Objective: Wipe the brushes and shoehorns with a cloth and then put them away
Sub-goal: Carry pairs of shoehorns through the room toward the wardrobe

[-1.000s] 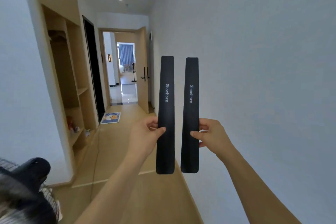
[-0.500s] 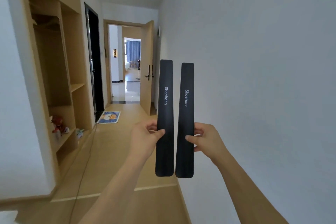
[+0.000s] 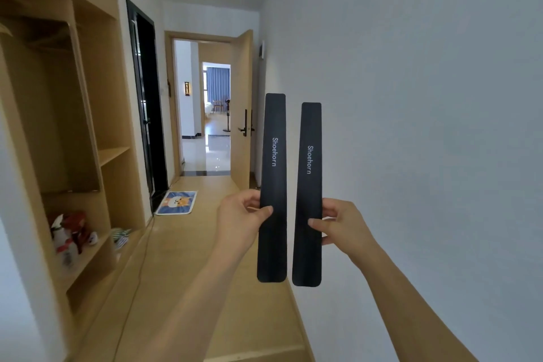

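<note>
Pinching 2 upright black shoehorns, left hand [image 3: 239, 222] holds left shoehorn [image 3: 273, 185], right hand [image 3: 342, 225] holds right shoehorn [image 3: 308, 194].

two bare forearms, no sleeves, left hand [image 3: 239, 222], right hand [image 3: 342, 225]

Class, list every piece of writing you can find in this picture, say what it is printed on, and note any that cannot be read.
"Shoehorn": left shoehorn, held in the left hand.
"Shoehorn": right shoehorn, held in the right hand.
Lit wall sign by the far doorway: too small to read.
Bottle on the low shelf: label blurred.
</note>
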